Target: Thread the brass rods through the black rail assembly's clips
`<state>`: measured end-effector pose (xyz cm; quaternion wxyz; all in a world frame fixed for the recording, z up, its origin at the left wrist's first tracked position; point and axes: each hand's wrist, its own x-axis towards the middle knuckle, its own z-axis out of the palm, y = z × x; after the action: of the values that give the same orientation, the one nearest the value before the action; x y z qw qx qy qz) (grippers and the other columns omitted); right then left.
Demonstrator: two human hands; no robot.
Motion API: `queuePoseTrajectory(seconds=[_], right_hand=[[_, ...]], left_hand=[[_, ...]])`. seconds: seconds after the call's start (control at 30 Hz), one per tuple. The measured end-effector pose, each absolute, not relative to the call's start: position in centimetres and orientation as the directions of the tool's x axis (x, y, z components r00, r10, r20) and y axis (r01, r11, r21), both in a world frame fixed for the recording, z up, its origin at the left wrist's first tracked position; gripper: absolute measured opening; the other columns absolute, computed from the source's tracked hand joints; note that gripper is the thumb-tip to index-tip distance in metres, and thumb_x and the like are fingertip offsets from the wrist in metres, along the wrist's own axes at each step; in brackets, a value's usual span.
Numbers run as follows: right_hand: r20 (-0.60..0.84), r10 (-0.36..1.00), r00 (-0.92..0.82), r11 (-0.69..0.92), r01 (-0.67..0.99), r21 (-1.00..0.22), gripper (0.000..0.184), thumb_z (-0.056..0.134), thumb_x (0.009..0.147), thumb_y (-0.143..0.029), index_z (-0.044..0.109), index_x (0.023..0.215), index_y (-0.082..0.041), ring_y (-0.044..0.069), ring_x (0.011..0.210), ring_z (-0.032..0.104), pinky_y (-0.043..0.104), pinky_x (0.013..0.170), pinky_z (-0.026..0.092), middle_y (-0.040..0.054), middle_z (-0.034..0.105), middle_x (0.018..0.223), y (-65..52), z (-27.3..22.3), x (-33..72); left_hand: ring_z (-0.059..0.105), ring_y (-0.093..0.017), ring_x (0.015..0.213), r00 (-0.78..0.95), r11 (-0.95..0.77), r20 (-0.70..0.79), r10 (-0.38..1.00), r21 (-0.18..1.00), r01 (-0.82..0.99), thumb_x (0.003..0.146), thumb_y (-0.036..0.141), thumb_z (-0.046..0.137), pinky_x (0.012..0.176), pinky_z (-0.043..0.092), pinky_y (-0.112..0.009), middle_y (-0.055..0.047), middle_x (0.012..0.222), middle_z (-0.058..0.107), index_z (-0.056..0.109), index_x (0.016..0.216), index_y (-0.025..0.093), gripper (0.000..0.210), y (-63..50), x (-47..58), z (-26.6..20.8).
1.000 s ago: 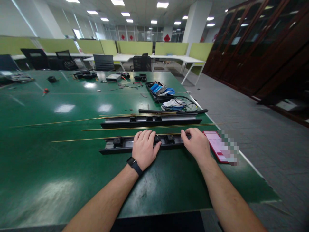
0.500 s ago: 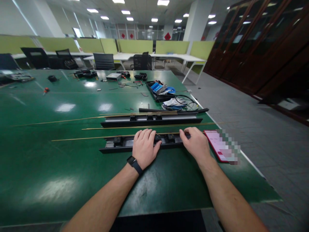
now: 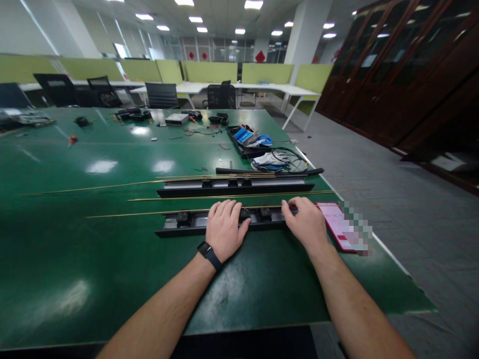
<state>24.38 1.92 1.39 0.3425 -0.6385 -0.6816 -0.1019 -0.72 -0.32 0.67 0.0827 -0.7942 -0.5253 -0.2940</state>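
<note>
A black metal channel (image 3: 196, 232) with a grey inside lies crosswise on the green table in front of me. Small black blocks (image 3: 183, 218) sit in it. My left hand (image 3: 225, 224) is laid over its middle, fingers across the far side and thumb by a block, holding it down. Along the far edge of the channel runs a thin brass rod (image 3: 127, 215), sticking out well past its left end. At the channel's right end my right hand (image 3: 305, 219) pinches the rod between thumb and fingers. The fingertips partly hide the grip.
Behind lies a second black channel (image 3: 262, 188) with blocks, and more brass rods (image 3: 168, 198) nearby. A red-edged phone (image 3: 337, 227) is right of my right hand. Farther back are a black tray (image 3: 239, 142) of parts, gloves (image 3: 273, 159) and cables. The table's edge runs along the right.
My right hand has shifted slightly to the right, and the brass rod's left end has slid right with it. My left hand stays on the channel.
</note>
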Motion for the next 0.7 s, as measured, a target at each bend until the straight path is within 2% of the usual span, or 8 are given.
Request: queuePoseTrajectory(seconds=[0.47,0.7], right_hand=[[0.631,0.776,-0.012,0.256,0.920,-0.297,0.028,0.055,0.101,-0.042,0.070,0.090,-0.021,0.022,0.085,0.066,0.035,0.078,0.048,0.0083,0.072,0.091,1.71,1.12,23.64],[0.638,0.770,-0.003,0.269,0.908,-0.321,0.028,0.055,0.101,-0.041,0.069,0.089,-0.020,0.022,0.085,0.067,0.034,0.079,0.049,0.0080,0.072,0.090,1.87,1.09,23.64]], left_hand=[[0.059,-0.030,0.132,0.271,-0.431,0.543,0.795,0.192,0.882,0.102,0.043,0.058,0.119,0.036,-0.049,-0.013,0.138,0.069,0.063,0.134,0.020,0.041,-0.46,-0.62,1.05],[0.063,-0.029,0.119,0.264,-0.418,0.533,0.804,0.191,0.888,0.102,0.044,0.058,0.112,0.039,-0.048,-0.012,0.125,0.072,0.064,0.129,0.020,0.038,-0.55,-0.62,1.37]])
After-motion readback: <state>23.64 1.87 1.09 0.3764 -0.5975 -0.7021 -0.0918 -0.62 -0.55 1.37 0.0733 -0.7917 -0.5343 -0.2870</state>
